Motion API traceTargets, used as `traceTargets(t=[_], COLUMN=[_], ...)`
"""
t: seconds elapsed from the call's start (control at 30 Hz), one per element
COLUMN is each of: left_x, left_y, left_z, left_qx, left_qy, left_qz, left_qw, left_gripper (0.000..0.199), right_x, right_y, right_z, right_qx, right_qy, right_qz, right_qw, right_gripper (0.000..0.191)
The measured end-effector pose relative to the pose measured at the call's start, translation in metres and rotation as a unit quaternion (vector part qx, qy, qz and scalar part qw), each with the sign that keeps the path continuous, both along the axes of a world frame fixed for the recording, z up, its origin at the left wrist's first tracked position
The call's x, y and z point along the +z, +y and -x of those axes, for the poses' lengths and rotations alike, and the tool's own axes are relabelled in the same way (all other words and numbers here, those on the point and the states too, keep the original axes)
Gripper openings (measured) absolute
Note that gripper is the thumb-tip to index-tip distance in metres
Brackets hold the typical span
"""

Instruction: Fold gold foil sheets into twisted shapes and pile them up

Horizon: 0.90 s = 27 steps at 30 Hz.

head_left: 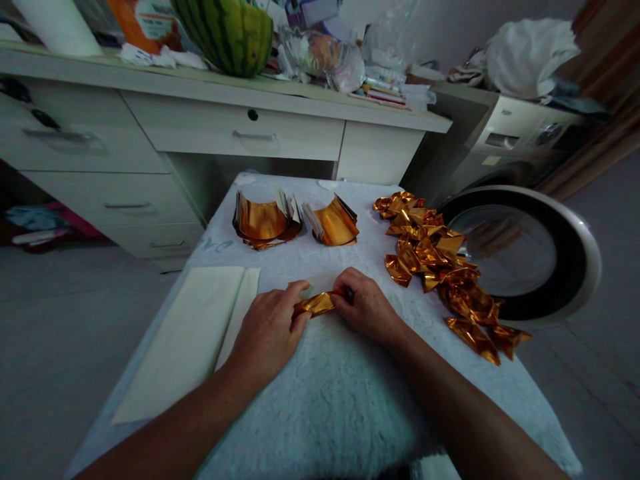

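A narrow piece of gold foil paper (pixel 320 305) stretches between my two hands, just above the cloth-covered table. My left hand (pixel 273 327) pinches its left end between thumb and fingers. The right end is gripped by my closed right hand (pixel 364 301). Beyond my hands lie two curved stacks of gold foil sheets, a left stack (pixel 263 220) and a right stack (pixel 336 223). To the right is a long heap of folded gold foil pieces (pixel 430 257). Left of my left hand lie folded white paper sheets (pixel 185 333).
A pale cloth (pixel 320 400) covers the table. Behind it stands a white desk with drawers (pixel 285 137), bearing a cut watermelon (pixel 227 33) and plastic bags. The open round door (pixel 520 250) of a washing machine (pixel 520 133) is beside the table's right edge.
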State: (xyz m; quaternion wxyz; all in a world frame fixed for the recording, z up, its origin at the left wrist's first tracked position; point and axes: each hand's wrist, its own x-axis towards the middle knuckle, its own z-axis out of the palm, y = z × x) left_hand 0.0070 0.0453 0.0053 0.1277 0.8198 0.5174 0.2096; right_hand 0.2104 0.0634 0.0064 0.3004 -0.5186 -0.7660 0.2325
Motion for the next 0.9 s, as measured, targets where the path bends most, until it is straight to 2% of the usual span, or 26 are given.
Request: traceTargets(t=[0.13, 0.33, 0.5, 0.9], left_x=[0.0, 0.009, 0.012, 0.007], left_y=[-0.001, -0.005, -0.005, 0.001], left_z=[0.002, 0.003, 0.005, 0.004], left_qx=[0.008, 0.084, 0.103, 0.108], left_qy=[0.017, 0.095, 0.123, 0.045], left_qz=[-0.022, -0.054, -0.042, 0.026], left_qw=[1.0, 0.99, 0.986, 0.993], left_gripper=[0.039, 0.028, 0.023, 0.015], right_x=[0.0, 0.002, 0.004, 0.001], right_y=[0.0, 0.0, 0.001, 0.002], right_z=[0.001, 0.0, 0.001, 0.0], right_qx=[-0.002, -0.002, -0.002, -0.003], right_qy=[-0.018, -0.026, -0.042, -0.041], right_qz=[-0.001, 0.002, 0.004, 0.015], right_qw=[1.0, 1.0, 0.999, 0.999], right_gripper=[0.014, 0.014, 0.015, 0.012])
